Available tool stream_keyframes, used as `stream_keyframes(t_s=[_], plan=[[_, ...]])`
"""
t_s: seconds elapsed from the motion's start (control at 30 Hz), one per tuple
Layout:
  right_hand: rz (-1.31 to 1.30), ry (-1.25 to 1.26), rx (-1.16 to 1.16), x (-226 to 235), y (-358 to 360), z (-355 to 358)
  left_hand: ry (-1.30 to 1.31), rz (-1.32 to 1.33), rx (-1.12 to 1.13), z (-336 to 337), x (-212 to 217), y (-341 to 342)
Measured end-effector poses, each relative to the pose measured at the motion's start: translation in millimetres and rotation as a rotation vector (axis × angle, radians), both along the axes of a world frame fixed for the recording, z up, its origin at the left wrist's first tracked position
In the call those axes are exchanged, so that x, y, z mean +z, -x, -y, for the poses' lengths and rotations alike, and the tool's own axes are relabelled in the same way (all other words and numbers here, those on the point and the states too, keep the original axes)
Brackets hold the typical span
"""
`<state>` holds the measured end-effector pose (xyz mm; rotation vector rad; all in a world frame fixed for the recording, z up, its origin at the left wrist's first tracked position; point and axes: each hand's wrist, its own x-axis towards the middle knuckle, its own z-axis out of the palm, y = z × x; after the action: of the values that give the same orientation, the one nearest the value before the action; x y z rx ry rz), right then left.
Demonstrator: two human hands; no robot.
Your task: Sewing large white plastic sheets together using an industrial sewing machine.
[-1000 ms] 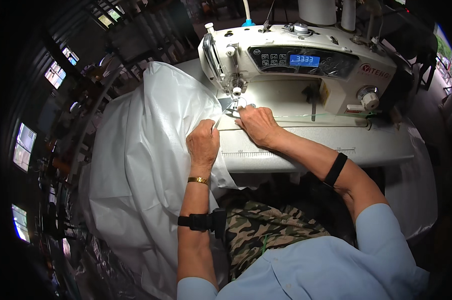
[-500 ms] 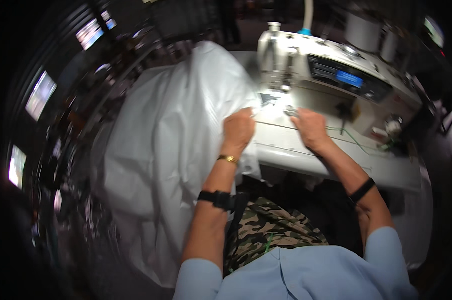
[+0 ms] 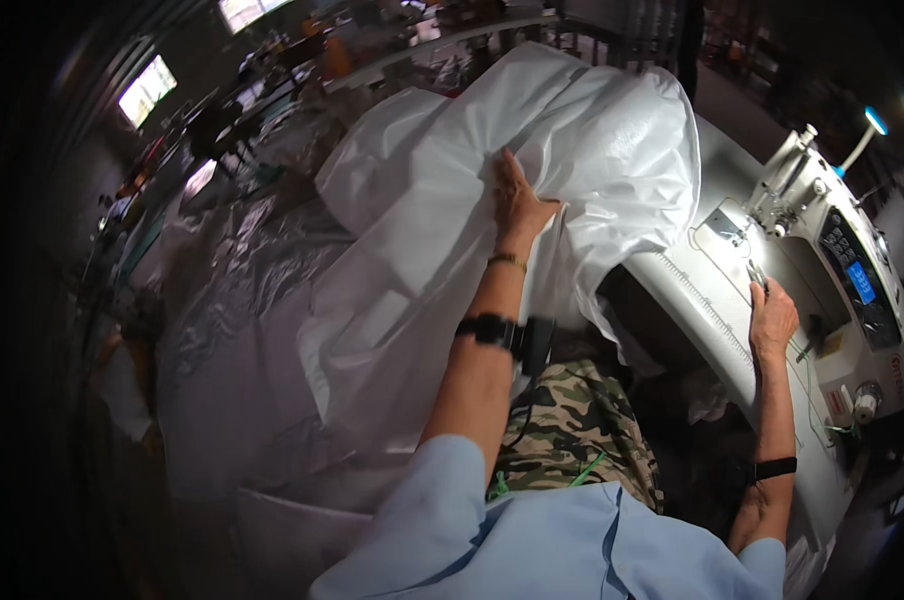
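Observation:
A large sheet of white, slightly shiny fabric (image 3: pixel 432 200) lies bunched over the left end of the sewing table and hangs down its near side. My left hand (image 3: pixel 520 208) rests on the fabric with its fingers stretched out and thumb apart. At the right, beside the needle area of a white sewing machine (image 3: pixel 817 200), my right hand (image 3: pixel 773 318) is closed around a small metal tool, apparently thread snips (image 3: pixel 756 271). Its tips point toward the lit needle plate (image 3: pixel 729 228). The fabric's edge lies to the left of that plate, apart from the needle.
A ruler strip (image 3: pixel 707 305) runs along the table's front edge. Clear plastic sheeting (image 3: pixel 232 290) spreads on the left. The machine's lit control panel (image 3: pixel 857 270) faces me, with green thread (image 3: pixel 804 350) near its base. Cluttered work tables stand farther back.
My left hand has left the needle area and moved left with the fabric, its fingers now spread. My right hand keeps the metal tool near the needle plate. The view has turned left.

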<state>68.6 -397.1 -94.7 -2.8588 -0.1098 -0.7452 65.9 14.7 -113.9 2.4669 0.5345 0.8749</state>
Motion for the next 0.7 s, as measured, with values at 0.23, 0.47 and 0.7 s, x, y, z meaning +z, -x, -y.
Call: stream_keyframes(t_s=[0.23,0.47,0.7], plan=[[0.003,0.045,0.003,-10,-6,7,0.095,-0.019,-0.034,-47,-67,54],[0.009,0.086,0.014,-9,-6,18,-0.443,-0.964,0.222,-227,-186,441],[-0.051,0.063,-0.001,-27,-20,29,-0.198,-2.107,0.596,-166,-77,904]])
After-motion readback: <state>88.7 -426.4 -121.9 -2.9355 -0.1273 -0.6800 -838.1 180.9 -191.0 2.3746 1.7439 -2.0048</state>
